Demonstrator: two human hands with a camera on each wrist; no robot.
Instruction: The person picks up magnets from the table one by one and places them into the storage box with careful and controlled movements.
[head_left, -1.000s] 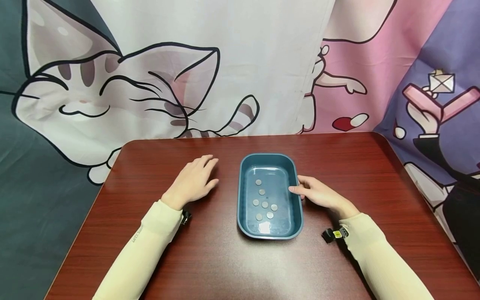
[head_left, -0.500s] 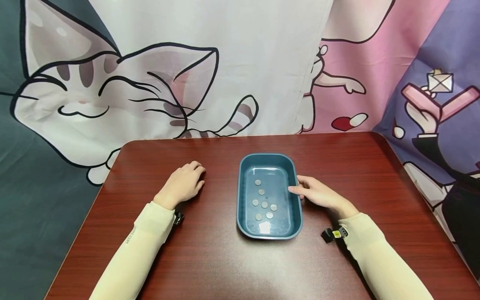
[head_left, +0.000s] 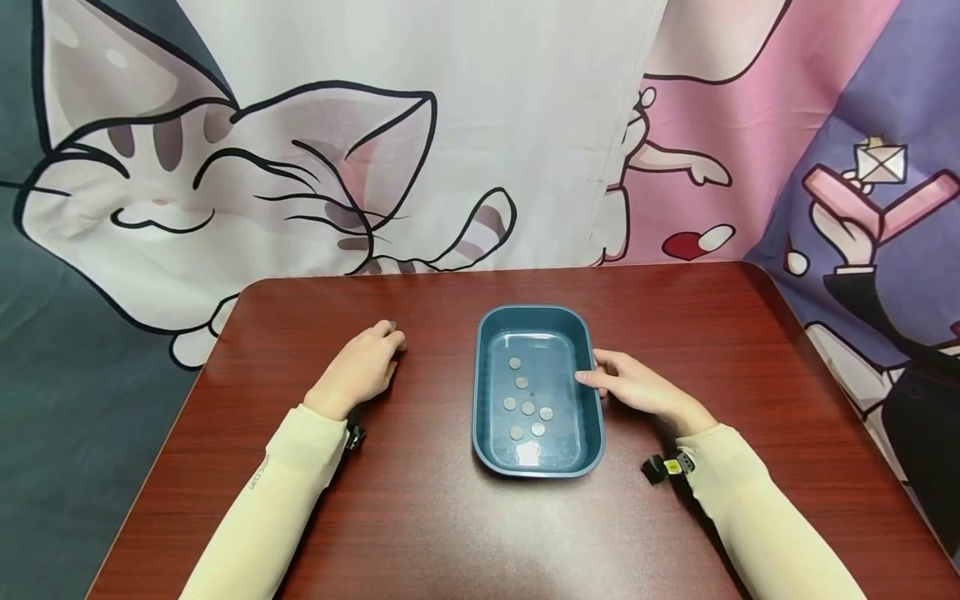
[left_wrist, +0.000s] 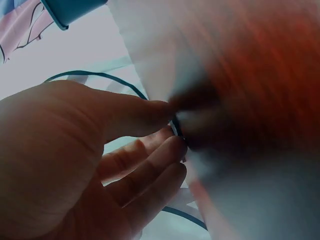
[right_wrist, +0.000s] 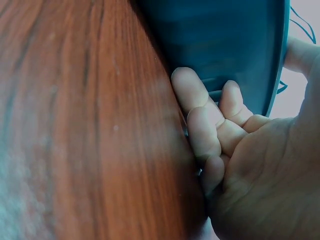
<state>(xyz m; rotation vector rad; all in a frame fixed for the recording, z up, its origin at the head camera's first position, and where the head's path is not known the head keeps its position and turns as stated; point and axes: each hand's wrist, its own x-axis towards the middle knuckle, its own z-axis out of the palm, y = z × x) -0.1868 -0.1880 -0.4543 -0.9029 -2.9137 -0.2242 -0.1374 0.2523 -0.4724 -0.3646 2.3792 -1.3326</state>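
Observation:
A blue-green rectangular tray (head_left: 561, 358) lies on the table, with several small silvery coins (head_left: 528, 408) scattered on its floor. My right hand (head_left: 637, 387) grips the tray's right wall, thumb over the rim and fingers against the outside; in the right wrist view those fingers (right_wrist: 202, 130) are bent beside the tray wall (right_wrist: 220, 40). Left of the tray, my left hand (head_left: 356, 367) is low over the table. Its thumb and fingers pinch a thin coin (left_wrist: 176, 127), seen nearly edge-on in the left wrist view.
The reddish-brown wooden table (head_left: 442, 533) extends around the tray and both arms. Behind its far edge hangs a cartoon-printed curtain (head_left: 540, 125). A dark object (head_left: 926, 450) stands beyond the table's right edge.
My left hand has drawn back to the left, away from the tray, and its spread fingers have closed into a pinch on the coin. The right hand and tray stay put.

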